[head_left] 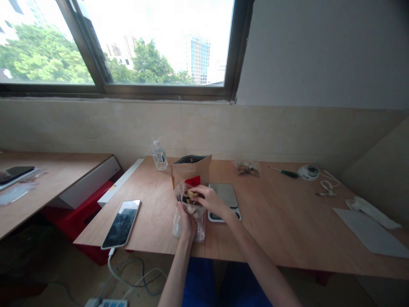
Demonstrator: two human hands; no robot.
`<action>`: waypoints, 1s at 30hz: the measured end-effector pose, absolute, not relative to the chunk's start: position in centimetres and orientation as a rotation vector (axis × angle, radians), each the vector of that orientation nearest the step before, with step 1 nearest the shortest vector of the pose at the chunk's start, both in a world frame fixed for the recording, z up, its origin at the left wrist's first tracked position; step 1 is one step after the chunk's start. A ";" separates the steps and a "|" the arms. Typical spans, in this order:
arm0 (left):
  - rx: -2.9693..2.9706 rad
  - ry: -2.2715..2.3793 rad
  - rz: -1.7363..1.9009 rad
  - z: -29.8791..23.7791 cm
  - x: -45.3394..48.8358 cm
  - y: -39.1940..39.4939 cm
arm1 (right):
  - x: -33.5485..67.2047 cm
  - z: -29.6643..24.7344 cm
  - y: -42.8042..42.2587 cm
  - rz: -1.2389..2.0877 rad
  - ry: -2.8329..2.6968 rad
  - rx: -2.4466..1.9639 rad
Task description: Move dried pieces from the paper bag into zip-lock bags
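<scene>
My left hand is wrapped around a clear plastic bag near the table's front edge, holding it with its mouth up. Inside the mouth, pale and dark brown pieces are visible, perhaps dried mushrooms. My right hand pinches a pale brown piece at the bag's opening. Just behind stands an open brown paper pouch with a red patch; its contents are mostly hidden. A kitchen scale with a grey plate lies right beside the bag, partly covered by my right wrist.
A water bottle stands at the back left, and a phone with a cable lies front left. Behind the scale is another filled clear bag. Farther right are a screwdriver, a white round device and a white sheet.
</scene>
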State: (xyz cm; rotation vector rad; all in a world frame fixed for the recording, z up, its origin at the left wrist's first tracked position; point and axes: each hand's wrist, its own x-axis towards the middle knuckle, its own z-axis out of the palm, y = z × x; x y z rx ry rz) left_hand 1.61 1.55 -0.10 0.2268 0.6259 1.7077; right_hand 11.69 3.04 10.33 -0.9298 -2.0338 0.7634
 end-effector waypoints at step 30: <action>0.093 0.746 1.701 0.2 1.1 1.6 | 12.3 20.7 10.8 -0.021 -2.416 -0.840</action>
